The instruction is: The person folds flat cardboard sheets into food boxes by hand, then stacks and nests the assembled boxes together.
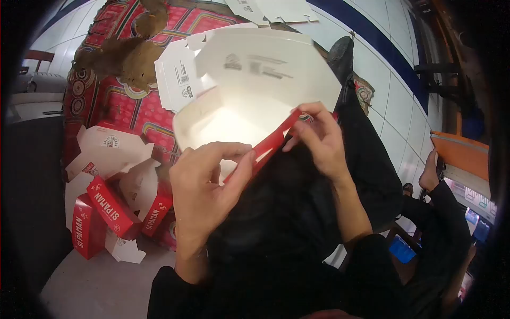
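My left hand (204,186) pinches the near end of a red cardboard box piece (276,137) between thumb and fingers. At its far end, my right hand (323,142) grips the same piece with bent fingers. The cardboard is seen nearly edge-on, with white showing along its inner side. Beyond and below it, a large white cardboard sheet (297,58) with small dark print lies over my lap, brightly lit in the middle. A smaller printed white box blank (172,72) sits beside its left edge.
On the left lie several red and white folded food boxes (114,204) in a loose pile. A red patterned mat (119,109) with brown worn patches is underneath. More white blanks (273,9) lie at the top. Another person's leg (443,212) is at the right.
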`<move>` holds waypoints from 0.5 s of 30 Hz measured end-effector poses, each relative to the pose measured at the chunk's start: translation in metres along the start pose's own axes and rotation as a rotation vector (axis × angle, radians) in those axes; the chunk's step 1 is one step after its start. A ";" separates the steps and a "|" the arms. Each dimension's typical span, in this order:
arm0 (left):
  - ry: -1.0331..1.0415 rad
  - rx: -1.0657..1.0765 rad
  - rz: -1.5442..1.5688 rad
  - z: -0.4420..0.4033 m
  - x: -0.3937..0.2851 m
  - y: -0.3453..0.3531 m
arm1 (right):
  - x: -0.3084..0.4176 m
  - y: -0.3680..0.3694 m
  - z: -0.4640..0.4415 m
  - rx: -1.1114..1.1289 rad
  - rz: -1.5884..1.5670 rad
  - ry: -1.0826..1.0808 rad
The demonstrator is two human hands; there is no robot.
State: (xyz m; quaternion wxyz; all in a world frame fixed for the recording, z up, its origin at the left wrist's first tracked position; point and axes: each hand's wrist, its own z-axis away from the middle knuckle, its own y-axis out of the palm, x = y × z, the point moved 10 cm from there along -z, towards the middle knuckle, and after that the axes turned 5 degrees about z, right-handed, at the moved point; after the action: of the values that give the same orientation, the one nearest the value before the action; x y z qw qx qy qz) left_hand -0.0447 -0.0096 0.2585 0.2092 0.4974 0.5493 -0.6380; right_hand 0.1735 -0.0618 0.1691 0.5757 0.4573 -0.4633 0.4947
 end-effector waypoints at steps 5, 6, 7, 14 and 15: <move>0.015 -0.083 0.012 0.007 0.003 -0.001 | -0.012 -0.005 0.013 -0.108 -0.115 -0.017; 0.078 -0.108 -0.083 0.006 -0.004 -0.005 | 0.002 0.002 0.015 -0.080 -0.012 -0.089; 0.144 -0.133 -0.179 0.007 -0.012 -0.008 | 0.007 0.002 0.018 -0.087 -0.015 -0.096; 0.152 -0.120 -0.231 0.006 -0.025 -0.005 | -0.014 -0.007 0.023 -0.002 -0.067 -0.114; 0.117 -0.156 -0.218 0.009 -0.022 -0.007 | -0.023 -0.022 0.026 -0.118 -0.090 -0.107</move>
State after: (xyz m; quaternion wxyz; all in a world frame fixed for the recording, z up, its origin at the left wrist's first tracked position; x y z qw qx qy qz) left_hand -0.0447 -0.0213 0.2798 0.1443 0.4531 0.6592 -0.5825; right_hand 0.1913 -0.0932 0.1488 0.5978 0.4685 -0.5008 0.4152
